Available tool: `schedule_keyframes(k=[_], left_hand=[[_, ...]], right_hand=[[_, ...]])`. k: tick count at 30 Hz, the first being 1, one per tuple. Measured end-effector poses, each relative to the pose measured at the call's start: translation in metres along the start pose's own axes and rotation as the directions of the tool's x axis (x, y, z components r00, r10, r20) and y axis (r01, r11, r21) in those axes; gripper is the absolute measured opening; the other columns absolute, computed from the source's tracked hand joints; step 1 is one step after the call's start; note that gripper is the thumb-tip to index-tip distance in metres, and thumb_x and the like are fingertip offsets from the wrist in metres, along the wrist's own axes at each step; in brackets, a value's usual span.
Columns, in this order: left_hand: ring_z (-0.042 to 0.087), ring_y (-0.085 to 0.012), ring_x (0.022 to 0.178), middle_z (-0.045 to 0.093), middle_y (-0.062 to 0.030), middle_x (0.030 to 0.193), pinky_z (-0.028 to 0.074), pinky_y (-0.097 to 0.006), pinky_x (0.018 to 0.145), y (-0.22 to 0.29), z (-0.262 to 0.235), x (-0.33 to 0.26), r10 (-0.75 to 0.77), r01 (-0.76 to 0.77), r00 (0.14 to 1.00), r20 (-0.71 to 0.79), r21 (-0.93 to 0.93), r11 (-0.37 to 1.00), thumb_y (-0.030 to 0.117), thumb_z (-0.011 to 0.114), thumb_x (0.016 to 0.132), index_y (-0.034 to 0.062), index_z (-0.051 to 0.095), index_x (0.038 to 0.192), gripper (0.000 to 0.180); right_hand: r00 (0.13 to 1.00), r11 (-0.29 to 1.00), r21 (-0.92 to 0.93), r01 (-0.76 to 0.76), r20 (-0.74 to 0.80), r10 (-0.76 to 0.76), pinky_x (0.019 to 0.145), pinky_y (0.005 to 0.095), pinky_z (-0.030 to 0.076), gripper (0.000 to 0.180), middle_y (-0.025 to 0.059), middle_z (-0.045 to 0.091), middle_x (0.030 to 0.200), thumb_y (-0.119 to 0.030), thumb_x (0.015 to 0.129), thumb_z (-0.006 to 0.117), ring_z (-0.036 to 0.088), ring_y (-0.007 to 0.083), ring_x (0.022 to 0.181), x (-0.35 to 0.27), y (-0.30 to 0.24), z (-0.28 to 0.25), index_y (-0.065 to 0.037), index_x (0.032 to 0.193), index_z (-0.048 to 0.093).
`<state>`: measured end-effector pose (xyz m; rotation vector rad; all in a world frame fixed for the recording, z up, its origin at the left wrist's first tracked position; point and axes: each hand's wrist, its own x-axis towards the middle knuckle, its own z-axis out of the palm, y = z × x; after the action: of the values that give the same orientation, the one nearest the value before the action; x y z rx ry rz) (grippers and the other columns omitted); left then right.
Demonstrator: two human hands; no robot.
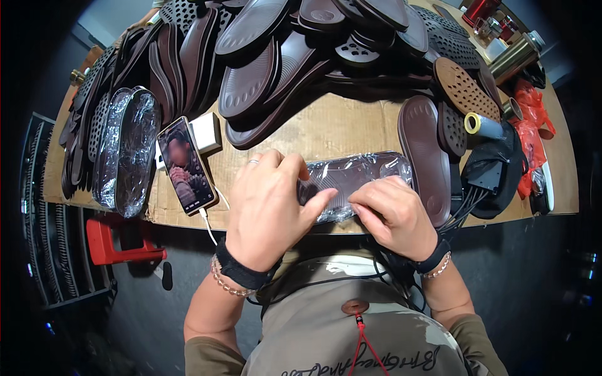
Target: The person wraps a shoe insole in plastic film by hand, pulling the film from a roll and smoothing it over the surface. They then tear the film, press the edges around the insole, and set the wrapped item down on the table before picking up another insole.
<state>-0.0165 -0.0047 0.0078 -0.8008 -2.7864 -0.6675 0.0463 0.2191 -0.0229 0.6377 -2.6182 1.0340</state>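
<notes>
— Where is the wrapped sole (351,182) right now?

— At the near edge of the bench (338,128), on the cardboard, straight in front of the person. It is a dark shoe sole in clear shiny film, one of them in hand.

— How does it lie?

— Its long axis runs left to right, tilted a little up toward the right. The left hand (266,207) covers its left end, the right hand (392,213) sits on the lower middle, so the free end points away to the right.

— And the fingers?

— Left fingers (316,200) are closed over the end, thumb pressing the film. Right fingers (376,203) are curled, pinching the film along the near edge. Both hands touch it; the left covers more of it.

— What else is about?

— Two more film-wrapped soles (125,150) lie side by side at the left, well apart. One phone (186,166) with a white cable lies between them and the hands. One bare brown sole (426,156) lies just beside the free end. A big heap of bare soles (282,50), too many to count, fills the far side.
</notes>
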Motion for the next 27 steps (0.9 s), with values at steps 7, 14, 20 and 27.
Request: schedule_keyframes(k=[7,14,20,27], left_hand=[[0.067,-0.0346,0.090,0.067,-0.0154,0.088,0.052,-0.046,0.082,0.015,0.020,0.014,0.041,-0.061,0.995,0.094,0.223,0.973,0.031,0.088,0.073,0.0040,0.063,0.089,0.041],[0.072,-0.0383,0.070,0.069,-0.0189,0.070,0.058,-0.047,0.067,-0.003,0.018,0.036,0.114,-0.125,0.989,0.094,0.111,0.986,0.014,0.073,0.079,0.0026,0.069,0.075,0.013],[0.076,-0.0356,0.076,0.076,-0.0205,0.080,0.061,-0.042,0.075,-0.010,-0.002,0.073,-0.032,0.055,0.953,0.303,-0.068,0.996,0.016,0.071,0.083,-0.0029,0.077,0.088,0.021],[0.077,-0.0322,0.076,0.076,-0.0202,0.080,0.060,-0.040,0.075,-0.019,-0.001,0.094,-0.036,0.071,0.897,0.441,-0.063,0.995,0.023,0.069,0.084,-0.0052,0.077,0.091,0.030]], right_hand=[[1.000,0.996,0.089,0.010,-0.019,-0.008,0.079,0.0430,0.050,0.010,0.0121,0.067,0.090,-0.002,0.086,0.069,0.065,0.0339,0.083,0.001,0.001,0.007,-0.002,0.095,0.065],[0.999,0.997,0.074,-0.032,0.025,0.030,0.079,0.0446,0.050,0.008,0.0135,0.066,0.087,-0.004,0.087,0.064,0.064,0.0355,0.082,0.006,-0.001,0.011,-0.002,0.095,0.063],[0.995,0.999,0.029,-0.024,0.099,0.021,0.079,0.0456,0.049,0.009,0.0135,0.063,0.083,-0.006,0.085,0.061,0.063,0.0349,0.082,0.013,0.001,0.010,-0.004,0.094,0.061],[0.995,0.995,0.007,-0.101,0.027,0.100,0.081,0.0443,0.051,0.035,0.0139,0.067,0.086,-0.030,0.083,0.081,0.067,0.0336,0.085,0.027,-0.014,0.022,-0.003,0.100,0.067]])
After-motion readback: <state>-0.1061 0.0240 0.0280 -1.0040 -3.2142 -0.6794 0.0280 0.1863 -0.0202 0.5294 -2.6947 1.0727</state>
